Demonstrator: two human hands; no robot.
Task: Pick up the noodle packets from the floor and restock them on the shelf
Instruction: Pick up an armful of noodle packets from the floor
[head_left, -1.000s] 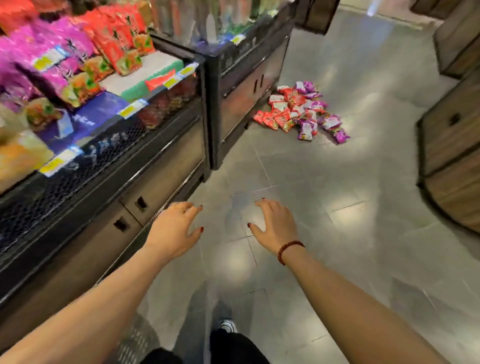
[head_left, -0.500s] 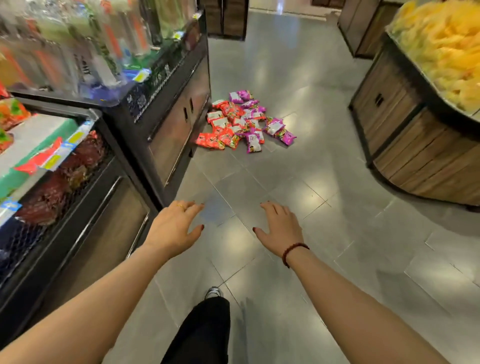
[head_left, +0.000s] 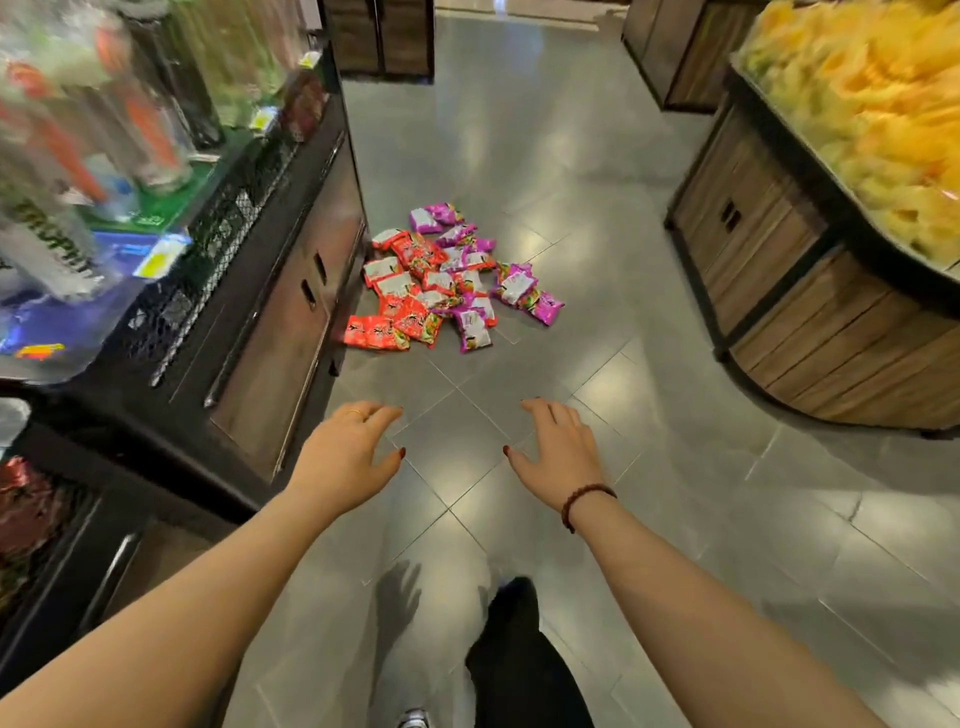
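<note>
Red and purple noodle packets (head_left: 448, 275) lie heaped on the grey floor (head_left: 597, 171) beside a dark shelf (head_left: 291, 291), while the left hand (head_left: 345, 457) and right hand (head_left: 558, 454) reach forward, fingers spread, holding nothing.

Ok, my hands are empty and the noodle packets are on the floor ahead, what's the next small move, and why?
Probably step forward and crouch at the noodle packets. The left hand and right hand are open, holding nothing, and short of the pile, which lies on the floor beside the dark cabinet.
</note>
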